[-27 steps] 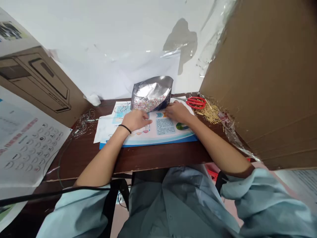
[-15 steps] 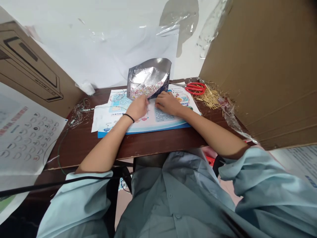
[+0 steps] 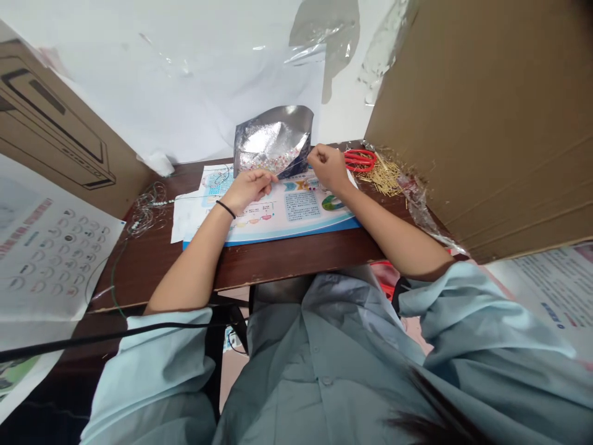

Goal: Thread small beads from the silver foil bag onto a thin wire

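Note:
My left hand (image 3: pixel 249 187) is lifted a little above a printed sheet (image 3: pixel 278 213) on the dark wooden desk (image 3: pixel 259 262), its fingers pinched together. My right hand (image 3: pixel 326 168) is raised further right, fingers also pinched. A thin thread or wire seems to run between the two hands, too fine to be sure. Just behind them an open silver foil bag (image 3: pixel 273 143) holds small pink and white beads.
Red-handled scissors (image 3: pixel 359 159) and a pile of thin gold pins (image 3: pixel 385 176) lie at the back right. A tangle of clear wire (image 3: pixel 147 214) sits at the left. Cardboard boxes flank the desk on both sides (image 3: pixel 482 123) (image 3: pixel 55 142). A black cable (image 3: pixel 115 339) crosses my lap.
Both hands have risen off the printed sheet. The right hand moved right and back, away from the left, and both now pinch something fine between them.

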Demonstrator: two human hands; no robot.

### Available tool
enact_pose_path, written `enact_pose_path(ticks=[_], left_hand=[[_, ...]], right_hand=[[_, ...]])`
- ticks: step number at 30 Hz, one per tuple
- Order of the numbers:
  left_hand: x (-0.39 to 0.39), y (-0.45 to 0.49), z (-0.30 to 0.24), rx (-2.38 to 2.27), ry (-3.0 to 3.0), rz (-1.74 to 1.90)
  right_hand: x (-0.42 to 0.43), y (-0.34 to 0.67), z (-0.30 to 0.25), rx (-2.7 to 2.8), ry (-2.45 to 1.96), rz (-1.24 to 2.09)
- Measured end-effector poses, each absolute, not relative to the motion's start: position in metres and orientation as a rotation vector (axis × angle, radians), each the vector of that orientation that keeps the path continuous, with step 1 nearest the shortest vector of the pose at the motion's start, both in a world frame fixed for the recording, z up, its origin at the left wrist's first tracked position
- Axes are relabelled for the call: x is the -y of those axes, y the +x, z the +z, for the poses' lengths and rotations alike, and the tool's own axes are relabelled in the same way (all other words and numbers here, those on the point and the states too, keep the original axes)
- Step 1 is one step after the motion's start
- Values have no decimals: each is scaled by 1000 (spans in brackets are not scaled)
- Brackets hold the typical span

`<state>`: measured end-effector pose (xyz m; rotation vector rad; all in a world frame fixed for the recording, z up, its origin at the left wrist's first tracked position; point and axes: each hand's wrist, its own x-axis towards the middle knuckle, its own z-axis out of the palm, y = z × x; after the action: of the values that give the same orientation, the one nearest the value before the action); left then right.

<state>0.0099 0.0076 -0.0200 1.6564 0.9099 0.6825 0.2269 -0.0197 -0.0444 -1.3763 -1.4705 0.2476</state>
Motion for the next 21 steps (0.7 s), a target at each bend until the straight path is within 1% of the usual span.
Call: enact_pose_path(ticks=[4, 7, 12, 16, 18, 21], left_hand=[[-11, 2, -12, -965, 1483, 630], [-13, -5, -8, -962, 1387, 626], [-12, -10, -3, -918, 1292, 587], [-7, -3, -6, -874, 1258, 501], [-5, 2, -9, -849, 1271, 480], [-3, 6, -14, -795, 1317, 481]], right_hand=[[5, 243, -51, 1303, -1373, 188], [-1, 250, -57, 1299, -1375, 149], [9, 243, -56, 1547, -1449, 130], [27, 218, -51, 1758, -1336, 39], [34, 204, -50, 1842, -1253, 147], [38, 189, -52, 1922, -1175, 428]])
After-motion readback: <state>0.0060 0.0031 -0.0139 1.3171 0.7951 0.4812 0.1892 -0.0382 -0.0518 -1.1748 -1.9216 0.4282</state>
